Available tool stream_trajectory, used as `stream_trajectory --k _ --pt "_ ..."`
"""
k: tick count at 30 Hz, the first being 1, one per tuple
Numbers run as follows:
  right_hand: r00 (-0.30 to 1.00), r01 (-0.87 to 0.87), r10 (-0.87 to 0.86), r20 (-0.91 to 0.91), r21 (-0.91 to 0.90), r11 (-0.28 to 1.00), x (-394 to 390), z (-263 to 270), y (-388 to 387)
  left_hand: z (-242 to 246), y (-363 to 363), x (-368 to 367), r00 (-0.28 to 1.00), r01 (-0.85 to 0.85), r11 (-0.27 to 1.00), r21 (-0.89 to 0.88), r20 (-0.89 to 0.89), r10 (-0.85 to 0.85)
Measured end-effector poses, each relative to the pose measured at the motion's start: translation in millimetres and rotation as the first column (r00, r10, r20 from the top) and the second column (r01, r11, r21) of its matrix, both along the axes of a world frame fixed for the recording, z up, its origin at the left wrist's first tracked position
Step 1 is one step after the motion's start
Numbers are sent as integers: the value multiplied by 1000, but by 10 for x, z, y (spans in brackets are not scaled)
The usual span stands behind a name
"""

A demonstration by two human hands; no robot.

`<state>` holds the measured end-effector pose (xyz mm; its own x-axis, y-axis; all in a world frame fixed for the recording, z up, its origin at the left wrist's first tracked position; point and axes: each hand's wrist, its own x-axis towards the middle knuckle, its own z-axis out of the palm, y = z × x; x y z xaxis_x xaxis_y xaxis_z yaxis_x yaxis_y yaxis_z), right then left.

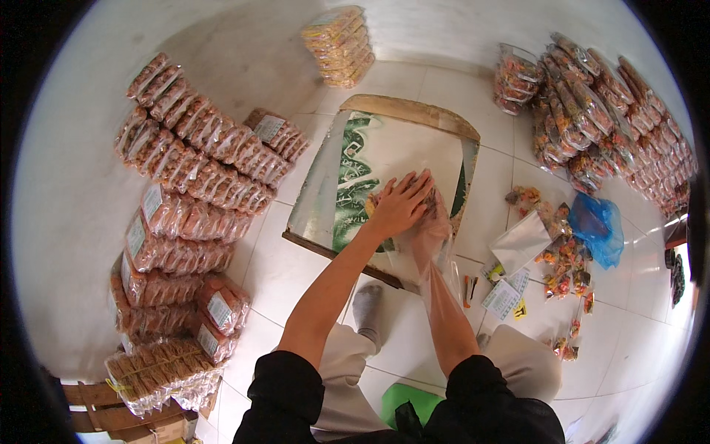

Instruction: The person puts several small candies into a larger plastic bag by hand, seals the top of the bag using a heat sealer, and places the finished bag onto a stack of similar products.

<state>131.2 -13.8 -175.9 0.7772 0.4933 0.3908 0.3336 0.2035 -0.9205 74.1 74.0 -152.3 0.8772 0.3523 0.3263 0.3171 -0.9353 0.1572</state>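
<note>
My left hand [398,205] lies spread, palm down, over a bundle of small wrapped packets on a low wooden-framed board [410,105]. Around my right hand [432,222] and forearm is a clear plastic bag [444,277]; the fingers inside are at the bundle's right side, partly hidden by the plastic and my left hand. Yellow and reddish bits of the bundle [373,205] show at its left edge. Under it, the board's surface is white with a green printed strip [355,183] along the left.
Stacked plastic-wrapped food packs [194,155] line the left wall. More packs [588,116] are piled at the right. On the floor at right lie a flat plastic bag stack [520,240], printed labels [502,298], loose small packets [566,261], a blue plastic bag [596,228] and a cutter-like tool [470,291].
</note>
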Motion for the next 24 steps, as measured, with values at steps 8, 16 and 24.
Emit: stream_trajectory --k 8,16,24 --pt "915 55 59 399 -269 962 186 -173 -118 38 -63 26 1000 -20 999 48 -17 21" --pt "939 199 -53 340 -410 890 -129 -302 -395 -79 -61 36 998 -64 997 43 28 63" --pt "975 -179 147 -170 -195 964 -190 -356 -358 80 46 -75 998 -55 998 -21 11 55"
